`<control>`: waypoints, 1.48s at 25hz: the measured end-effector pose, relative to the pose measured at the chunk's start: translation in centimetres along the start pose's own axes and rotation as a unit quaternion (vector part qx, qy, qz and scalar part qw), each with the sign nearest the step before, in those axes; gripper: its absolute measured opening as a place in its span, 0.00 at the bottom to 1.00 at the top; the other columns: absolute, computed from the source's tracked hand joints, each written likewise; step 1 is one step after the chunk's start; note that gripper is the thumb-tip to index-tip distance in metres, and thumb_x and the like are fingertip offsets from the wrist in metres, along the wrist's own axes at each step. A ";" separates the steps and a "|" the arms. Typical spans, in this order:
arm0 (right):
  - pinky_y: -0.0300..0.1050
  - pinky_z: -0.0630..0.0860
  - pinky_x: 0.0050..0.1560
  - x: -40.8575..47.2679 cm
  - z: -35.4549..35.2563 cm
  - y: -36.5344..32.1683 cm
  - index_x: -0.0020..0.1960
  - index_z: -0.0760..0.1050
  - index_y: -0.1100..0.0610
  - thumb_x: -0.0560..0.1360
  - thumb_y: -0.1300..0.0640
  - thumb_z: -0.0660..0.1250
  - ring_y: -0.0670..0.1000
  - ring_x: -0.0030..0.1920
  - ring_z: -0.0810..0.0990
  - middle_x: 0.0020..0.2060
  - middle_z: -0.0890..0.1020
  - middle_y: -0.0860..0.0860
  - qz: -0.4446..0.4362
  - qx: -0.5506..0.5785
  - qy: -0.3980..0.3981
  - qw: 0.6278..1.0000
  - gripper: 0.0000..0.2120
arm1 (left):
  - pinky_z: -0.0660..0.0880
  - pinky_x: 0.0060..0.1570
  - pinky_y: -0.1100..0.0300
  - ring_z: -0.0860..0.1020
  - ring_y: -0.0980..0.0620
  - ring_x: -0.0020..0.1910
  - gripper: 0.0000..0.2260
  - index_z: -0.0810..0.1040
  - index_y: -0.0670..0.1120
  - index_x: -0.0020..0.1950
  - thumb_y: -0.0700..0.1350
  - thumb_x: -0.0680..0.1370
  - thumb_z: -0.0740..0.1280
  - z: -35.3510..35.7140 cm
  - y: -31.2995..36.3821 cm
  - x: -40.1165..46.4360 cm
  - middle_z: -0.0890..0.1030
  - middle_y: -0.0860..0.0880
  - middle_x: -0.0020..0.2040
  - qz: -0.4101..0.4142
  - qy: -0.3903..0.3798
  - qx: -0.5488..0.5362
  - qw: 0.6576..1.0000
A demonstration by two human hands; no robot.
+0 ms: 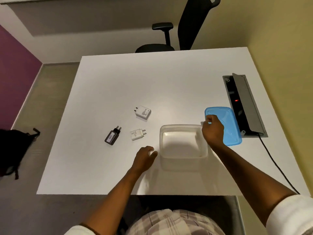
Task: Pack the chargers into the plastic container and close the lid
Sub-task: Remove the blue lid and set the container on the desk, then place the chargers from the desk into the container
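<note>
Left hand (145,156): grip loose, empty, at the box's (183,141) 9 o'clock. Right hand (213,130): pinching the box's 2 o'clock corner. Three chargers (143,112) (138,134) (112,136) lie out at 9–10 o'clock on the bench (118,78); lid (227,122) at 3. I'd expect the light, empty box to skid.

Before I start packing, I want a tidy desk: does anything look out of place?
Nothing damaged or spilled. The blue lid overhangs the open cable hatch, and the three chargers lie scattered, none in the container.
</note>
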State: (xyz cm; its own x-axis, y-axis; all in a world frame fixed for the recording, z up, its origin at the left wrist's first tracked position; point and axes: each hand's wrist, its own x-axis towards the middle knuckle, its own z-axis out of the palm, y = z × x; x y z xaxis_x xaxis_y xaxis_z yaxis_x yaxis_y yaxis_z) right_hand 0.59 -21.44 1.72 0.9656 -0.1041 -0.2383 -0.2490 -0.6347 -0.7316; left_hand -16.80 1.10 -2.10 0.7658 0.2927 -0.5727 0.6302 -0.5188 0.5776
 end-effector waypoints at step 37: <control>0.49 0.70 0.47 -15.3 35.9 -13.7 0.77 0.46 0.59 0.72 0.47 0.68 0.62 0.59 0.78 0.67 0.71 0.59 -0.087 -0.263 -0.254 0.927 0.44 | 0.49 0.81 0.45 0.48 0.47 0.83 0.31 0.47 0.47 0.82 0.58 0.83 0.49 -2.1 -25.1 1.5 0.50 0.47 0.84 0.001 0.267 0.184 0.946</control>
State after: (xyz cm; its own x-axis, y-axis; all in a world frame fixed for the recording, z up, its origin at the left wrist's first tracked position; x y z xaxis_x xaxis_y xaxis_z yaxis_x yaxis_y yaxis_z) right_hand -13.52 16.36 -7.60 0.7947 0.3234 -0.5136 0.1065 -0.9074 -0.4066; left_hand -31.21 16.26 -16.29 0.7845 0.6041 -0.1401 0.6166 -0.7353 0.2814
